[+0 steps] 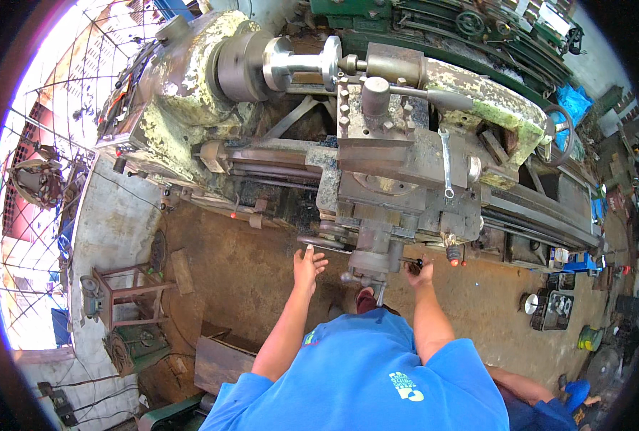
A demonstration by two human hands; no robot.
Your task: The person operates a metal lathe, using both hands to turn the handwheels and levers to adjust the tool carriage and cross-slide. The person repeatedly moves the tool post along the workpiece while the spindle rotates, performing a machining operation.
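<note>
A large metal lathe spans the view ahead of me. My left hand (307,271) is open, fingers apart, just below the rim of a carriage handwheel (322,242); whether it touches the rim I cannot tell. My right hand (421,273) is closed round a small black handle knob (417,263), right of the cross-slide crank (370,264). A shiny spool-shaped metal workpiece (305,62) sits between the chuck (242,68) and the tailstock (398,63). In front of it stands the tool post (375,99), its long lever (445,98) pointing right. A combination wrench (446,164) lies on the carriage.
Behind stands a green machine (434,36). At left are a wooden stool (129,287) and a mesh window (39,179). A crate of parts (555,310) rests on the floor at right. Another person's arm (524,384) shows at lower right.
</note>
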